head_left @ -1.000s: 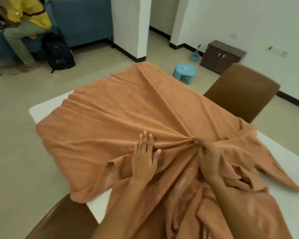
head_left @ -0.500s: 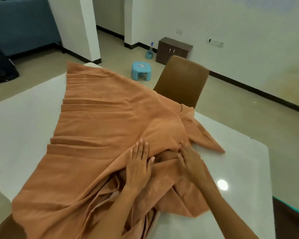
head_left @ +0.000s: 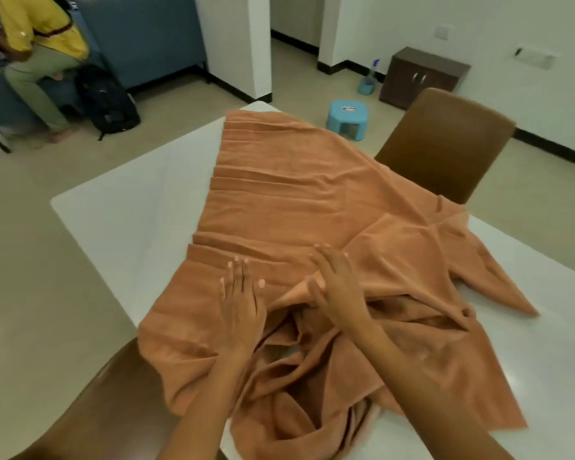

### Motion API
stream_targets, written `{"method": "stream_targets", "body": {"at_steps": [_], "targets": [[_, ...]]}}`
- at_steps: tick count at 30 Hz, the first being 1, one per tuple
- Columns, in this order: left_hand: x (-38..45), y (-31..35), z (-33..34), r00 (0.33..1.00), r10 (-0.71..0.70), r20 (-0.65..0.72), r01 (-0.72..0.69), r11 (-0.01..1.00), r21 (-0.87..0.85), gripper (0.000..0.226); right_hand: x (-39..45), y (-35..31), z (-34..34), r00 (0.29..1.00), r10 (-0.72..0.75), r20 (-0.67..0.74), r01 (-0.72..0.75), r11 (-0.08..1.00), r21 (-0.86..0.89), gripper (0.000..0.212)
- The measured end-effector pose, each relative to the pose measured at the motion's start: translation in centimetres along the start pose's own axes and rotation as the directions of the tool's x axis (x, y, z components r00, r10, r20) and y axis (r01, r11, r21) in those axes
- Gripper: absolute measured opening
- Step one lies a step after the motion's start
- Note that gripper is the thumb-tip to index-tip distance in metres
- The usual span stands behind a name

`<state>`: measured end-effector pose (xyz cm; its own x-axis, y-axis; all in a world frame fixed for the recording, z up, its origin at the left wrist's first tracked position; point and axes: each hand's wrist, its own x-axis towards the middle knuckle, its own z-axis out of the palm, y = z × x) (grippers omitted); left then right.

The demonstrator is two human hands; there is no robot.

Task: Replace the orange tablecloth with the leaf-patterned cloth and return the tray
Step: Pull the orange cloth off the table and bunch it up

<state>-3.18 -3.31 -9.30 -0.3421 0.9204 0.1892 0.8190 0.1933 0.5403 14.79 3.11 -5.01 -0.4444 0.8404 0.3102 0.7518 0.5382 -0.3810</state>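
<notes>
Orange tablecloth (head_left: 312,207) lies bunched across the white bench (head_left: 120,207), half gathered toward the near edge.
We press our left hand (head_left: 241,302) flat on the folds, fingers straight, while our right hand (head_left: 337,287) pinches a ridge of cloth; we judge it best to draw the far pleats in evenly, so nothing slides off the right side.

Views: one only, so nothing is being shared between views.
Position: the camera is sitting on the person's head, at the near edge of the table (head_left: 120,207).
Facing: it is looking forward and steeply down over the cloth (head_left: 312,207), toward the far wall (head_left: 512,24).
Nearness: it is hanging close over both forearms, which are entering from the bottom edge.
Lens: wide angle is bending the table edges.
</notes>
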Motion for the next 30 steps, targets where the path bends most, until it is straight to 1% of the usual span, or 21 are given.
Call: {"method": "stream_targets", "body": {"at_steps": [1, 2, 4, 5, 6, 7, 9, 10, 11, 13, 14, 16, 18, 19, 20, 23, 25, 26, 28, 29, 30], "targets": [[0.3, -1.4, -0.6, 1.000, -0.021, -0.004, 0.021, 1.000, 0.006, 0.072, 1.5, -1.5, 2.6, 0.988, -0.053, 0.142, 0.054, 0.999, -0.003, 0.050], [0.6, -2.7, -1.0, 0.999, -0.042, -0.004, 0.042, 0.999, 0.013, 0.073, 2.2, -3.2, 4.2, 0.958, -0.100, 0.270, 0.106, 0.994, -0.007, 0.059], [1.0, -4.8, -1.6, 0.998, -0.068, -0.007, 0.068, 0.997, 0.045, 0.073, 3.1, -5.7, 7.9, 0.827, -0.133, 0.546, 0.182, 0.983, -0.036, 0.075], [1.1, -5.7, -1.9, 0.997, -0.072, -0.004, 0.072, 0.996, 0.061, 0.072, 3.2, -6.6, 9.2, 0.765, -0.117, 0.634, 0.205, 0.976, -0.068, 0.080], [1.2, -6.4, -1.9, 0.997, -0.070, 0.008, 0.070, 0.995, 0.073, 0.072, 3.0, -7.1, 10.4, 0.727, -0.125, 0.675, 0.233, 0.970, -0.071, 0.079], [1.2, -6.9, -1.8, 0.997, -0.068, 0.022, 0.067, 0.994, 0.082, 0.073, 2.8, -7.6, 10.8, 0.735, -0.130, 0.666, 0.229, 0.971, -0.063, 0.070], [1.4, -7.4, -1.4, 0.997, -0.064, 0.038, 0.060, 0.993, 0.101, 0.074, 2.7, -7.2, 11.2, 0.815, -0.114, 0.569, 0.170, 0.984, -0.047, 0.041], [1.5, -7.4, -1.1, 0.997, -0.062, 0.046, 0.057, 0.993, 0.099, 0.074, 2.7, -6.7, 11.0, 0.850, -0.117, 0.514, 0.166, 0.985, -0.049, 0.033], [1.7, -7.1, -0.8, 0.997, -0.059, 0.057, 0.053, 0.994, 0.092, 0.073, 2.9, -6.1, 10.5, 0.877, -0.126, 0.463, 0.162, 0.986, -0.040, 0.033], [2.3, -6.2, -0.2, 0.997, -0.028, 0.069, 0.023, 0.997, 0.078, 0.070, 3.7, -4.5, 9.0, 0.923, -0.108, 0.368, 0.122, 0.992, -0.015, 0.040], [2.7, -5.4, 0.1, 0.998, -0.009, 0.069, 0.004, 0.997, 0.071, 0.068, 4.3, -3.7, 7.8, 0.938, -0.070, 0.339, 0.074, 0.997, 0.002, 0.035], [3.6, -3.4, 0.8, 0.997, 0.045, 0.065, -0.048, 0.998, 0.045, 0.065, 5.5, -1.7, 4.9, 0.964, 0.042, 0.264, -0.036, 0.999, -0.027, 0.026], [4.5, -0.8, 1.8, 0.991, 0.104, 0.084, -0.104, 0.995, 0.000, 0.067, 6.0, 1.6, 1.3, 0.978, 0.171, 0.117, -0.162, 0.983, -0.081, 0.022], [4.9, 0.6, 2.4, 0.987, 0.131, 0.095, -0.129, 0.991, -0.022, 0.069, 6.0, 3.4, -0.6, 0.975, 0.215, 0.053, -0.209, 0.973, -0.103, 0.019], [5.3, 2.2, 3.0, 0.982, 0.159, 0.106, -0.155, 0.987, -0.045, 0.071, 5.7, 5.2, -2.7, 0.969, 0.246, 0.029, -0.241, 0.962, -0.125, 0.018], [6.0, 7.2, 4.8, 0.955, 0.258, 0.148, -0.240, 0.962, -0.127, 0.079, 3.5, 9.9, -8.1, 0.952, 0.307, -0.019, -0.305, 0.938, -0.166, 0.021], [5.9, 10.4, 6.0, 0.929, 0.324, 0.181, -0.298, 0.941, -0.159, 0.074, 1.2, 11.9, -11.3, 0.919, 0.393, -0.037, -0.393, 0.902, -0.175, 0.019], [5.8, 11.8, 6.6, 0.916, 0.353, 0.191, -0.326, 0.932, -0.160, 0.070, -0.1, 12.9, -12.5, 0.886, 0.464, -0.017, -0.460, 0.871, -0.174, 0.019], [5.1, 14.2, 7.5, 0.891, 0.410, 0.196, -0.378, 0.908, -0.180, 0.066, -2.7, 14.9, -14.1, 0.789, 0.607, 0.094, -0.588, 0.791, -0.168, 0.018], [4.7, 15.1, 7.9, 0.876, 0.438, 0.203, -0.401, 0.895, -0.197, 0.066, -3.8, 15.4, -14.3, 0.745, 0.656, 0.122, -0.629, 0.751, -0.200, 0.016], [4.2, 15.8, 8.2, 0.860, 0.464, 0.211, -0.426, 0.882, -0.202, 0.065, -4.6, 15.7, -14.0, 0.727, 0.678, 0.114, -0.646, 0.730, -0.224, 0.015]]}}
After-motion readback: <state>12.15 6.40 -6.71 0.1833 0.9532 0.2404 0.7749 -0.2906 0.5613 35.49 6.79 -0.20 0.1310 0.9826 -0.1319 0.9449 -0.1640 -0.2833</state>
